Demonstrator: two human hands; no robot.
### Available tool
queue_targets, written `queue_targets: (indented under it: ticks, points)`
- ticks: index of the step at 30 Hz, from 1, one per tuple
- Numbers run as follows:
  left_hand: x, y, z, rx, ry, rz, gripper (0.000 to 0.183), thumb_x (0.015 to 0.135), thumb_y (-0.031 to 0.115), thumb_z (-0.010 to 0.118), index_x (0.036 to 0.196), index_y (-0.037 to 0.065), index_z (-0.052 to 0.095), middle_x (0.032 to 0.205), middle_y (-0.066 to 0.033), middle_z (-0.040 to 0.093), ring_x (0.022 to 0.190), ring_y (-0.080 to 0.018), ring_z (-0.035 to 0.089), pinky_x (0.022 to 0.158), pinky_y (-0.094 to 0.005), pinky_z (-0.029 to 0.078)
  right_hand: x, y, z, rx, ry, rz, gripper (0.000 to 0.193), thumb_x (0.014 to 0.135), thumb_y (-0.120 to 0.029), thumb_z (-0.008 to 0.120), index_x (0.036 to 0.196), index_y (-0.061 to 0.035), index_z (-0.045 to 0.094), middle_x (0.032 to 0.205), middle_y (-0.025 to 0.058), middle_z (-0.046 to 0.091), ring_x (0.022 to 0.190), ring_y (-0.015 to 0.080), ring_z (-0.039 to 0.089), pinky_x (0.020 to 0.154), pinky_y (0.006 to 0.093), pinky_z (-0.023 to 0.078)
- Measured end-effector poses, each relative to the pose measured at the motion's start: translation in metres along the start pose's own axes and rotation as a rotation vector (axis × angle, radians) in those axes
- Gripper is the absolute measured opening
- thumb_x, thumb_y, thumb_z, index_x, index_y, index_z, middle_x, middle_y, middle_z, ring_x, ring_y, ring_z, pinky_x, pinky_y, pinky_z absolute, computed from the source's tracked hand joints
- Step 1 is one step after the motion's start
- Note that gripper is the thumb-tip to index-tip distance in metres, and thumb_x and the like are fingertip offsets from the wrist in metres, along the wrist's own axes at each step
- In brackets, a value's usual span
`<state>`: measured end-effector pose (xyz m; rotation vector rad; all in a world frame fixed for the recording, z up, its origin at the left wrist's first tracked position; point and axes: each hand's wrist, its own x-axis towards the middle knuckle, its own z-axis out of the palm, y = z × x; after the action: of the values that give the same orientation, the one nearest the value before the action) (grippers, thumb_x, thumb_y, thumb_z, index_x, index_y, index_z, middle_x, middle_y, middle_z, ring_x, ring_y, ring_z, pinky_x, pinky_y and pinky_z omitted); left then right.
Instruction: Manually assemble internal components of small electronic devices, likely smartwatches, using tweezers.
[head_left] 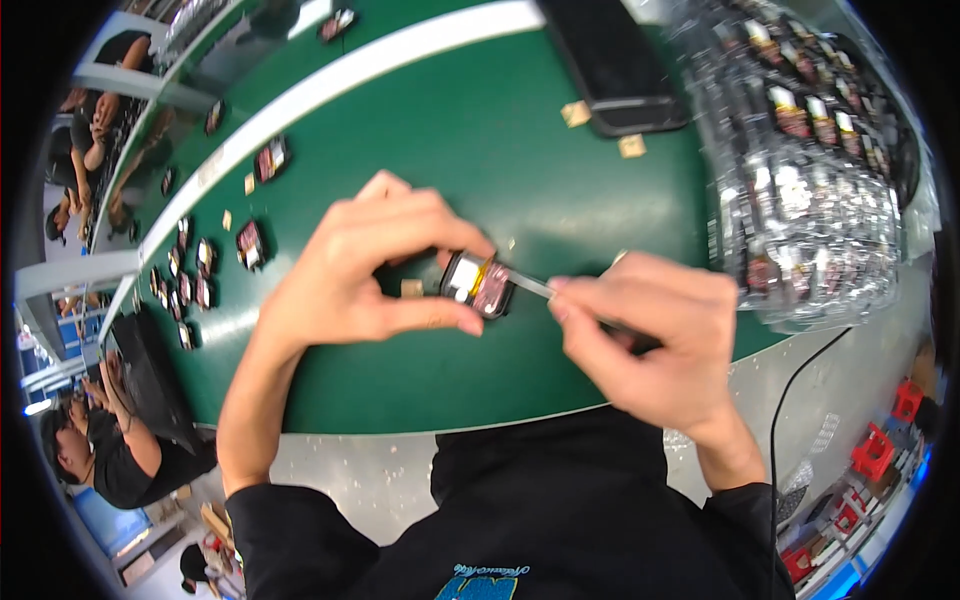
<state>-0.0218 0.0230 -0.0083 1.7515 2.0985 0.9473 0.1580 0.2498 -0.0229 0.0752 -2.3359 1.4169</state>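
My left hand [365, 265] grips a small black electronic module [477, 284] between thumb and fingers, just above the green table. The module's open face shows a white block, a yellow strip and a reddish circuit part. From the right, my right hand [655, 335] pinches a thin light-coloured tool [529, 284], like tweezers or a small pick. Its tip meets the module's right edge; whether it touches the circuit part I cannot tell. A small yellowish paper square [412, 288] lies by my left thumb.
Several similar modules lie at the left, one of them a black module [250, 244]. Clear plastic trays [815, 225] holding more modules are stacked at the right. A black rectangular device [625, 75] lies at the back. Beside the table hangs a black cable [790, 385]. Other people sit at far left.
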Motion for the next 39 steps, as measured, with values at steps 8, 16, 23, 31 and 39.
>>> queue_targets:
  ticks: [8,16,23,31,39]
  points:
    - [0.015,0.014,-0.009,0.069,0.074,-0.14,0.05,0.074,0.026,0.102,0.116,0.007,0.081,0.087,-0.0024,0.071,0.076,-0.0184,0.064,0.072,-0.0329,0.048,-0.028,0.002,-0.011,0.235,0.014,0.025,0.014,0.088,0.002,0.085,0.103,0.0011,0.085,0.074,0.003,0.072,0.05,0.0072,0.056,0.045,0.0257,0.04]
    - [0.233,0.026,-0.028,-0.099,0.14,0.162,0.039,0.087,0.026,0.091,0.119,0.005,0.08,0.107,-0.0024,0.071,0.084,-0.013,0.053,0.078,-0.0305,0.046,-0.032,0.011,-0.01,0.262,0.04,-0.033,0.015,0.09,-0.001,0.084,0.105,0.0016,0.084,0.073,0.0034,0.07,0.05,0.0091,0.054,0.046,0.0279,0.04]
    - [0.348,0.01,0.004,0.166,-0.069,0.445,0.047,0.09,0.038,0.091,0.126,0.008,0.082,0.116,-0.008,0.075,0.111,-0.0262,0.065,0.099,-0.0402,0.052,-0.026,0.005,-0.003,0.241,0.065,-0.088,0.016,0.09,-0.002,0.084,0.105,0.0016,0.084,0.071,0.0052,0.068,0.051,0.0109,0.056,0.048,0.0288,0.042]
    - [0.27,-0.024,-0.008,0.208,0.353,0.319,0.033,0.103,0.026,0.075,0.131,0.011,0.076,0.143,-0.0124,0.067,0.139,-0.0335,0.058,0.117,-0.0458,0.047,-0.03,0.003,-0.014,0.2,0.063,-0.003,0.015,0.089,-0.005,0.084,0.103,-0.0007,0.085,0.073,0.0067,0.068,0.052,0.0152,0.058,0.05,0.0308,0.046]
    - [0.079,-0.137,-0.071,0.615,0.315,-0.254,0.034,0.102,0.021,0.073,0.134,0.009,0.076,0.133,-0.0144,0.07,0.128,-0.0367,0.062,0.112,-0.048,0.05,-0.026,-0.003,-0.007,0.165,0.022,-0.045,0.017,0.083,0.001,0.087,0.1,-0.0001,0.085,0.069,0.0038,0.069,0.05,0.0098,0.057,0.048,0.0266,0.041]
